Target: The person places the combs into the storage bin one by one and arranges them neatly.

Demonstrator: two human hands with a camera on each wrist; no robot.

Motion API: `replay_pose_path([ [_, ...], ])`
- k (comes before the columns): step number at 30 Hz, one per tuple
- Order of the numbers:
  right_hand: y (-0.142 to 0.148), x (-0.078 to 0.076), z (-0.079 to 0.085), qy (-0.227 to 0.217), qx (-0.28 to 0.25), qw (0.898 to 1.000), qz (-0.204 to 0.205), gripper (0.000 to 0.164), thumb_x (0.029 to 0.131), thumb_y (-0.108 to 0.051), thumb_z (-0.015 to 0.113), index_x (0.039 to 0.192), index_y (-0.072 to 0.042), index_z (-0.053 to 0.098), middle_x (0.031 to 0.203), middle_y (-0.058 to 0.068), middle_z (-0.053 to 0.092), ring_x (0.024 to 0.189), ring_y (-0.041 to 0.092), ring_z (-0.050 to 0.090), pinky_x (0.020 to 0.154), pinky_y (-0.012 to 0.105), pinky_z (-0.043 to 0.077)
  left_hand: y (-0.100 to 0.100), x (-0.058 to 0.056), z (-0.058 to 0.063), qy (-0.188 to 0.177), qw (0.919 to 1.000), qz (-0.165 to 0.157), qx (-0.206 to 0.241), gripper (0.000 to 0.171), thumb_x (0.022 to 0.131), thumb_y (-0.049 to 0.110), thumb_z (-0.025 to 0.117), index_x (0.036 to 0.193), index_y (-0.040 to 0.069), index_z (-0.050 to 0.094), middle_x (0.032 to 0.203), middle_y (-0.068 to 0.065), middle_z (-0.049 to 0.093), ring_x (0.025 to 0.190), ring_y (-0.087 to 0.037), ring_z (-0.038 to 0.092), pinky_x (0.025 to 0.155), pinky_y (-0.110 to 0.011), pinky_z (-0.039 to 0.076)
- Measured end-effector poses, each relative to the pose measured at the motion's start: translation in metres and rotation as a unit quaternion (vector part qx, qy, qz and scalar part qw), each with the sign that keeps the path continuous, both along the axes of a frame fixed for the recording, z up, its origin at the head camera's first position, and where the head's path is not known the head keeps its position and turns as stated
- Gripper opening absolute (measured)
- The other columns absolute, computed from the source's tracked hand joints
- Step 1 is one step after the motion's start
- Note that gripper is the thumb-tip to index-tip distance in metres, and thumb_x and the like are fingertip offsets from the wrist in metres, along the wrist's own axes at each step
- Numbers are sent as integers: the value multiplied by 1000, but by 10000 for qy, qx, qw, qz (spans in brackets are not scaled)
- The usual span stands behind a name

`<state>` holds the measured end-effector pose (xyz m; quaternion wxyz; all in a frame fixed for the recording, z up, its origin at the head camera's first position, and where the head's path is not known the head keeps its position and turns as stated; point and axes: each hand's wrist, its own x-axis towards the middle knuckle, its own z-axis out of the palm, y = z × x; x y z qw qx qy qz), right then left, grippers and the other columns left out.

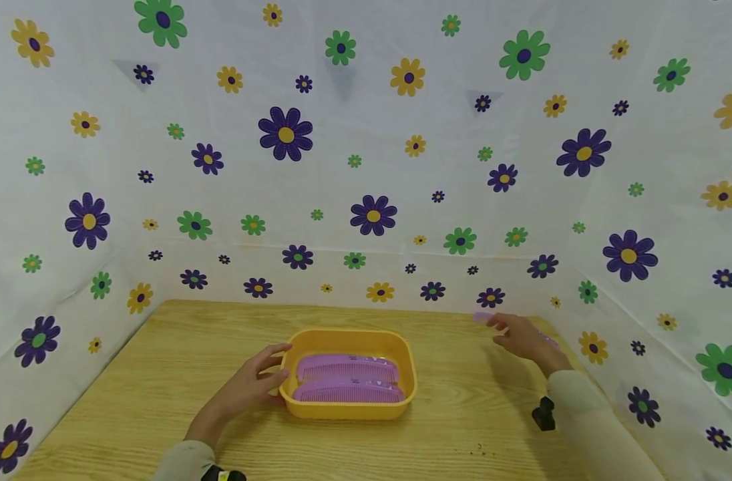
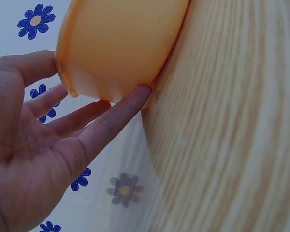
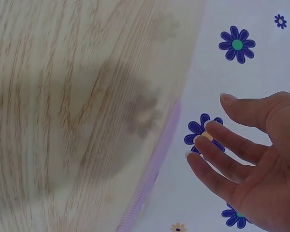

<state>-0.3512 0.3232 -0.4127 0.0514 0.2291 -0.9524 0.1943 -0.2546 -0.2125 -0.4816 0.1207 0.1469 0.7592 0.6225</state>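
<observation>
A yellow plastic basin (image 1: pixel 349 411) stands on the wooden table and holds two purple combs, a rear comb (image 1: pixel 348 366) and a front comb (image 1: pixel 349 391), lying side by side. My left hand (image 1: pixel 252 384) touches the basin's left end, its fingers spread along the outer wall; the left wrist view shows the fingertips against the wall (image 2: pixel 121 43). Over the table's back right corner hovers my right hand (image 1: pixel 522 339), fingers loosely bent and holding nothing. Below it, another purple comb (image 3: pixel 154 166) lies on the table, partly hidden by the hand in the head view.
White sheeting (image 1: pixel 378 167) printed with flowers encloses the table (image 1: pixel 222 347) at the back and both sides. A few small dark specks (image 1: pixel 479 449) mark the tabletop at the front right.
</observation>
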Motion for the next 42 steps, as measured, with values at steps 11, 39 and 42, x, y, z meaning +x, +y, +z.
replay_pose_path([
  [11,26,-6,-14,-2,321,9988,-372,24,85,0,62,108,7,59,108,29,62,96,45,60,83,56,52,0,-1,1,42,10000,-16,-62,55,99,22,51,148,15,27,150,-29,27,126,-47,46,80,-47,59],
  [39,69,-23,-38,-520,111,9885,-1415,37,86,-4,60,120,9,54,120,36,55,109,52,51,96,66,39,-1,-1,1,31,10000,46,-33,55,98,21,52,147,16,29,150,-30,27,126,-47,46,79,-46,59],
  [42,72,-26,-41,-447,231,9882,-1450,38,85,-5,61,119,10,54,119,37,55,109,53,50,97,65,39,-1,-1,-1,15,10000,31,-52,55,98,22,52,147,16,29,150,-29,26,128,-47,45,79,-46,59],
])
